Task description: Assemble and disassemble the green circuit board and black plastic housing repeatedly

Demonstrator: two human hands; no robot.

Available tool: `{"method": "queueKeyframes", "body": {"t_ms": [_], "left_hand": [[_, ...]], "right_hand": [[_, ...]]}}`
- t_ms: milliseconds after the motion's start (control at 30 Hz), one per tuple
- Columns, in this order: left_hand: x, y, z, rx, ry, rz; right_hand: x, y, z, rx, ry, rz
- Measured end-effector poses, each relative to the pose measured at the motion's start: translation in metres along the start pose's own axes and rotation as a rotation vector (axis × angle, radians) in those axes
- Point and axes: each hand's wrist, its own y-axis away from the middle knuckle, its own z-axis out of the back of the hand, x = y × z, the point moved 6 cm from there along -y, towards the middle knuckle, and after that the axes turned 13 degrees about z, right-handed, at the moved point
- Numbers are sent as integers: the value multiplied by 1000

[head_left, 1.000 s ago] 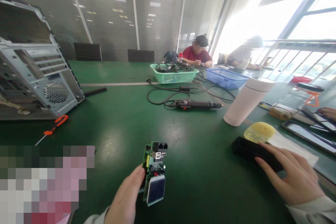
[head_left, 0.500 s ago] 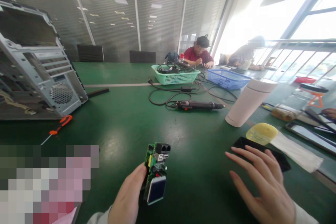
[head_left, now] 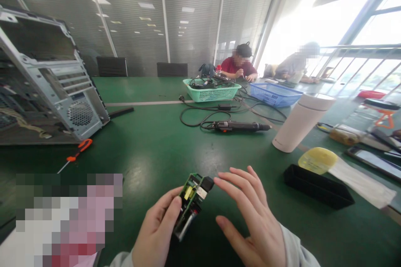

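My left hand grips a small green circuit board by its left edge, above the table. Black and white sockets sit at the board's upper end, a yellow part shows on its side, and its screen is turned mostly edge-on. To the right, my right hand is open, its fingers spread and the index fingertip close to the black socket. Whether that fingertip touches the board I cannot tell. Further right on the table lies a long black open tray.
A computer case stands at the left, an orange-handled screwdriver before it. Ahead lies a corded electric screwdriver, with a green basket and a blue basket behind. A pink tumbler stands at right. Two people sit across.
My right hand has moved left from over the black tray to beside the circuit board. My left hand has turned the board, so its screen faces less toward me.
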Motion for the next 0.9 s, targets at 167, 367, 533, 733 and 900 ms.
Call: {"method": "queueKeyframes", "body": {"t_ms": [167, 367, 533, 733, 900], "left_hand": [[2, 1, -1, 51, -132, -97], [-7, 15, -6, 19, -327, -326], [-26, 31, -20, 115, -412, -577], [-19, 37, -18, 116, -530, -627], [-15, 32, -15, 82, -599, -682]], "right_hand": [[-10, 11, -4, 9, -18, -43], [-5, 15, -13, 106, -22, 85], [1, 15, -18, 45, -153, 139], [1, 10, -8, -40, -241, 146], [5, 10, 6, -57, -79, 303]]}}
